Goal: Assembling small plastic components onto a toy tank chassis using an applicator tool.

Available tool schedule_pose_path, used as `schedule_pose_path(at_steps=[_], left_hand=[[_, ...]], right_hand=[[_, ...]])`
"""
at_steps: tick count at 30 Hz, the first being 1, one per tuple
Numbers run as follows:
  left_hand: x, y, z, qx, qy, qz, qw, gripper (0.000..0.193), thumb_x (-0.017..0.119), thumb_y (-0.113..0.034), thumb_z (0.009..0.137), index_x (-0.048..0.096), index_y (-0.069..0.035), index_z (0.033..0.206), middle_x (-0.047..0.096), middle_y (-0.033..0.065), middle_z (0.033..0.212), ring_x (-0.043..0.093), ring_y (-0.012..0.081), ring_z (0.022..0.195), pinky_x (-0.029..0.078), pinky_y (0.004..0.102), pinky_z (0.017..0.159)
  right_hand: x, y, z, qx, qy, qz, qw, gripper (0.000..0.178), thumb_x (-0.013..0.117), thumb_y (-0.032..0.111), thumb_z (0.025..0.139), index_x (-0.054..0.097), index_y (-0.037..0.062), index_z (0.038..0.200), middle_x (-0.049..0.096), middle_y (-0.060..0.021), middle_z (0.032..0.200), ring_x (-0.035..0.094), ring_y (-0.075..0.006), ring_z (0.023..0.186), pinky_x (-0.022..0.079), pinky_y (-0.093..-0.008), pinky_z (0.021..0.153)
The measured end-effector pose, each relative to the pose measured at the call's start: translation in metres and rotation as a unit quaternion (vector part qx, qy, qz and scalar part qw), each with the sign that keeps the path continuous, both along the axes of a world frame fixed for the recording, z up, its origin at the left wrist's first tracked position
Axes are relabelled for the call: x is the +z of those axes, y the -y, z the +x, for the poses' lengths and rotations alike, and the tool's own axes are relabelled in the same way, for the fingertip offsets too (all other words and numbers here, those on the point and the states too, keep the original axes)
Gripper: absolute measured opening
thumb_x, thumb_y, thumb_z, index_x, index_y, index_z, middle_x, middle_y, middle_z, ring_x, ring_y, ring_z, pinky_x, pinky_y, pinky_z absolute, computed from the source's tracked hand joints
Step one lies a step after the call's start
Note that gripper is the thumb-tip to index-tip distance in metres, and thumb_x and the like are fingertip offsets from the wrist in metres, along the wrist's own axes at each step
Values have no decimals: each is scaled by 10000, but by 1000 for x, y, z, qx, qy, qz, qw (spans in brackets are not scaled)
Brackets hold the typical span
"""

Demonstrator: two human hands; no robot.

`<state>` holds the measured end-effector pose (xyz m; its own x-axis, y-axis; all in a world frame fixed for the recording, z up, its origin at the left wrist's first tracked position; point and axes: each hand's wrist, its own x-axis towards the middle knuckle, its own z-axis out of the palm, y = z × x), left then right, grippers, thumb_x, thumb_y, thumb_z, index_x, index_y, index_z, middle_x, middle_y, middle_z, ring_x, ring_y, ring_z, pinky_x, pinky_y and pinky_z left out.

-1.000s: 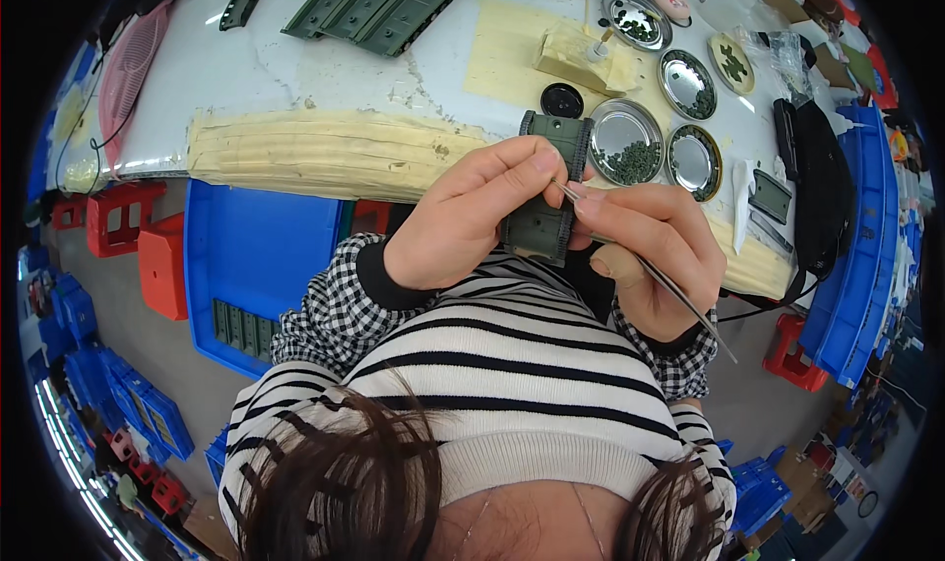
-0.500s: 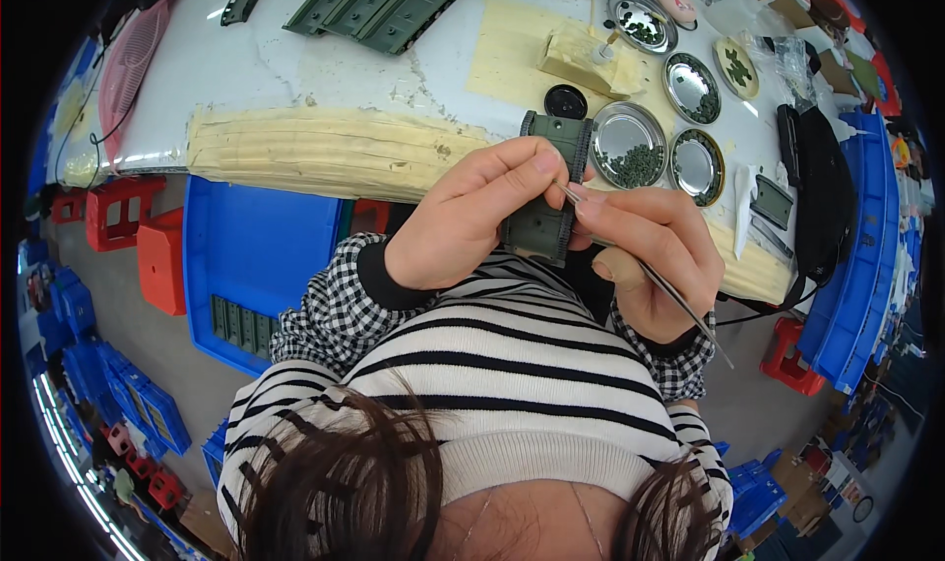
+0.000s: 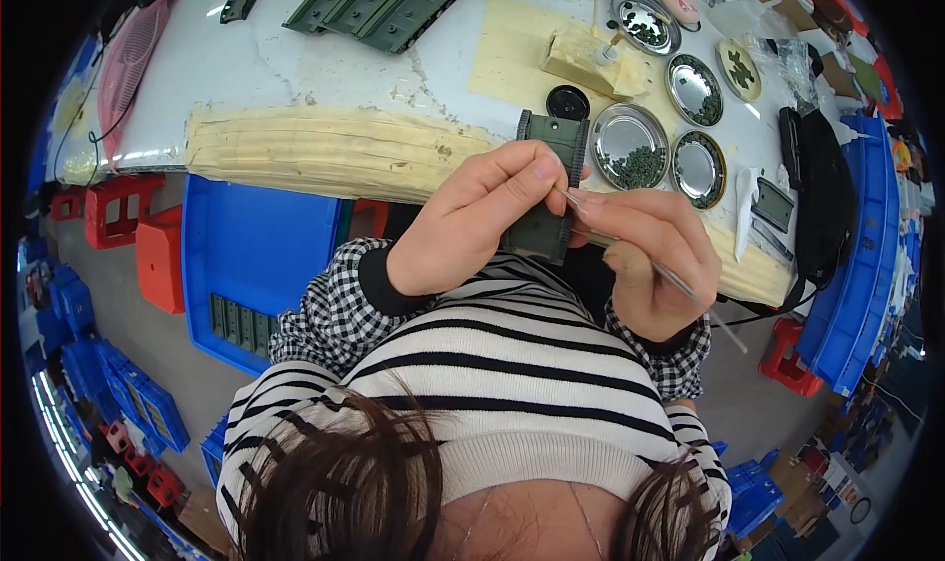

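Basically, in the head view the dark green ribbed part (image 3: 537,231) sits right below both hands at the table edge, long axis running away from the torso, with the left hand (image 3: 468,212) across its middle from the left, thumb and forefinger pinched together, anything between them too small to tell. Right hand (image 3: 655,241) comes in from the other side, fingers clamped on a thin metal tool (image 3: 679,283), its tip at the left fingertips; left looks nearer the part's middle.
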<state>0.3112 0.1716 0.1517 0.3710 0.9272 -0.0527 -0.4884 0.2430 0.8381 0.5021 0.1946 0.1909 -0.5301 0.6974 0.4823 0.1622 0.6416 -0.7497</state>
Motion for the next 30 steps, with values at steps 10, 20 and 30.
schedule_pose_path(at_steps=[10, 20, 30], left_hand=[[2, 6, -21, 121, -29, -76, 989, 244, 400, -231, 1029, 523, -21, 1039, 503, 133, 1224, 637, 178, 951, 538, 358, 889], [-5, -4, -10, 11, 55, -81, 995, 339, 339, -305, 1045, 475, -29, 904, 591, 109, 918, 636, 190, 880, 543, 309, 804], [-4, -1, -6, 24, 81, -74, 994, 328, 333, -304, 1046, 462, -37, 906, 590, 122, 967, 640, 210, 902, 540, 317, 815]], right_hand=[[-12, -25, -12, -106, -139, -244, 954, 323, 481, 201, 1006, 636, -78, 953, 654, -134, 908, 689, -197, 773, 542, -266, 695], [-6, -17, -29, -46, -149, -306, 939, 287, 478, 158, 1002, 620, -91, 977, 633, -130, 906, 691, -208, 799, 574, -278, 735], [-12, -12, -26, -35, -128, -241, 961, 261, 478, 136, 998, 620, -82, 988, 599, -116, 917, 632, -140, 709, 533, -225, 604]])
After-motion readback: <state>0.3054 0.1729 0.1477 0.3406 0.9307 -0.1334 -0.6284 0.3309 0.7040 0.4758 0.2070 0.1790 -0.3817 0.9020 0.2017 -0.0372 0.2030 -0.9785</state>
